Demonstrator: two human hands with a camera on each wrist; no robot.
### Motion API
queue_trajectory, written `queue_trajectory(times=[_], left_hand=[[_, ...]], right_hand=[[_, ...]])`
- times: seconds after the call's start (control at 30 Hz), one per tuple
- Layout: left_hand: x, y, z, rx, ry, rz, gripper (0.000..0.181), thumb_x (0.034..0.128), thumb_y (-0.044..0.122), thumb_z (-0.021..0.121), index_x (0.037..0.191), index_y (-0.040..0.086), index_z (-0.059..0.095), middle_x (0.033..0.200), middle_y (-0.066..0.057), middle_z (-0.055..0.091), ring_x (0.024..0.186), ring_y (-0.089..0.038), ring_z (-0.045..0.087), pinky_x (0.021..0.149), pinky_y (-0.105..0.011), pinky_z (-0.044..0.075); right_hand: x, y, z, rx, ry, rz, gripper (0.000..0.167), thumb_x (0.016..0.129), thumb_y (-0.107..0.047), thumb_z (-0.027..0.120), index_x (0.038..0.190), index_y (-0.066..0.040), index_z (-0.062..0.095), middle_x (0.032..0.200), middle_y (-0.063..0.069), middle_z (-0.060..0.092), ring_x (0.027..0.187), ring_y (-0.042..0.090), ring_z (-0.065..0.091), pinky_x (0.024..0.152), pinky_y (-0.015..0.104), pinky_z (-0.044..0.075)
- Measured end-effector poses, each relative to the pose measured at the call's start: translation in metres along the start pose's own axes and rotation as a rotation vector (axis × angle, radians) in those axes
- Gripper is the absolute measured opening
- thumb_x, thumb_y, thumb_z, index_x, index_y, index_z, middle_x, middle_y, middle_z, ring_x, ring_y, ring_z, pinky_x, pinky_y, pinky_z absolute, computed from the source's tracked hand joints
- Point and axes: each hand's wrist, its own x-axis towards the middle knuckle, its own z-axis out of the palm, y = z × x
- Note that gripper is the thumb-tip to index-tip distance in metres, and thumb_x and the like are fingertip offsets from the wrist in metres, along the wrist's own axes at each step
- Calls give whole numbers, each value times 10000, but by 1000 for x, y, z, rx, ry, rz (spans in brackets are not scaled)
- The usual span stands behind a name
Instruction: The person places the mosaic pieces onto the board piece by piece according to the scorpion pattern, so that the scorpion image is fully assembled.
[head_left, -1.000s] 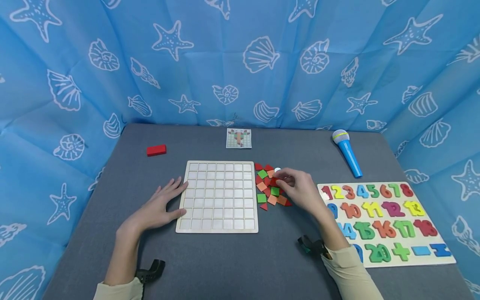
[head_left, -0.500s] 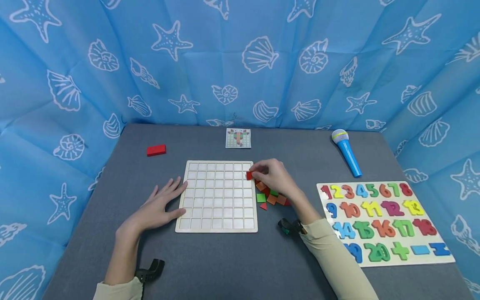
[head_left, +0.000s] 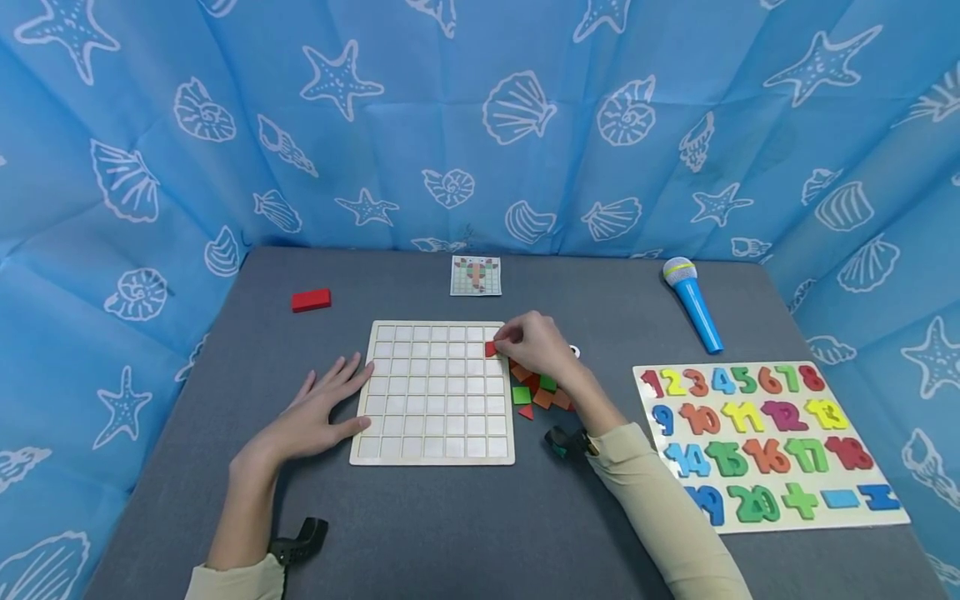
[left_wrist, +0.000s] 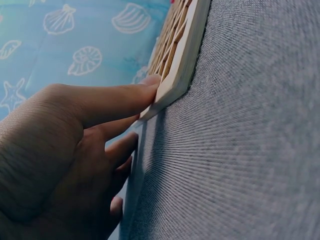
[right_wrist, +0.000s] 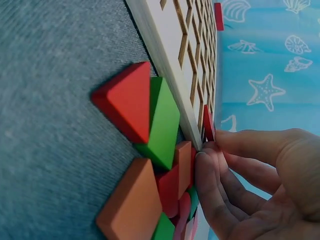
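Head view: the right hand [head_left: 534, 343] pinches a red tile [head_left: 491, 348] at the far right of the grid board [head_left: 432, 406], in its rightmost column; whether tile and board touch cannot be told. The left hand [head_left: 311, 425], fingers spread, rests on the board's left edge, while loose tiles [head_left: 543, 399] lie heaped just right of the board. Across the worktop [head_left: 420, 533] are a picture card [head_left: 476, 276] and red block [head_left: 311, 300] beyond, a toy microphone [head_left: 693, 308] far right and a number board [head_left: 776, 480] near right.
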Motion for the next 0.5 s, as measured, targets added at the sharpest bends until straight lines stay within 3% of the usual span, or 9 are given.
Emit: queue_trajectory(times=[0.27,0.5], left_hand=[[0,4,-2,10,-10,-11,848,1035,471,698,1720,151,314,1813,-232,195,1690,-516,93,1299,-799,-19],[-1,4,-3,9,-13,-17,836,1044,458,689,1721,144,310,1817,-227,186,1694,-511,86,1305,-792,-22]], right_hand=[[-7,11,-13,63,46,-19,205,1034,-178,737,1161,-40,821,1055,148,828,909,233,761,786,357,625],[-18,33,-30,161,101,-6,202,1053,-136,707,1173,-6,805,1007,204,819,828,321,764,703,279,598]])
